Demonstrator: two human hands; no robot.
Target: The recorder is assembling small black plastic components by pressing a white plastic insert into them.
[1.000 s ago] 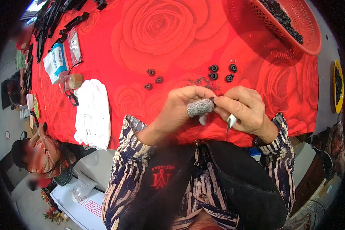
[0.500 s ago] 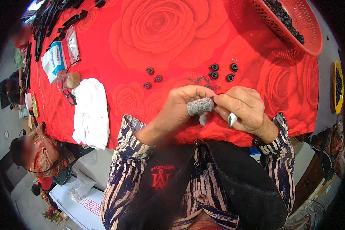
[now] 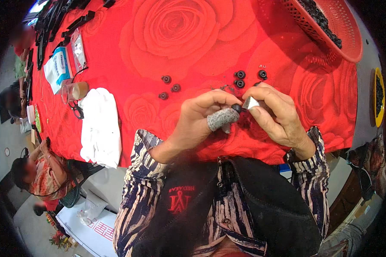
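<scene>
My left hand (image 3: 197, 113), a grey knitted sleeve (image 3: 222, 119) round its thumb, pinches a small round black part (image 3: 236, 108) at its fingertips. Close against that part, my right hand (image 3: 276, 113) grips a small pale blade (image 3: 250, 103) between thumb and fingers. Beyond my hands lie more small black ring-topped parts, three in a left group (image 3: 176, 88) and several in a right group (image 3: 239, 74). One of the right group is partly covered by my right hand. Dark crumbs (image 3: 227, 88) are scattered on the cloth just past my fingers.
A red rose-patterned cloth (image 3: 180, 51) covers the table. White fabric (image 3: 99, 128), a cup (image 3: 79, 91) and a blue-white packet (image 3: 58, 68) lie left, below long black strips (image 3: 51, 30). A red basket (image 3: 349, 34) of black pieces stands far right. Another person (image 3: 47, 169) sits left.
My right hand has turned, bringing the blade up from below the fingers to beside the left fingertips. The black part in my left hand now shows.
</scene>
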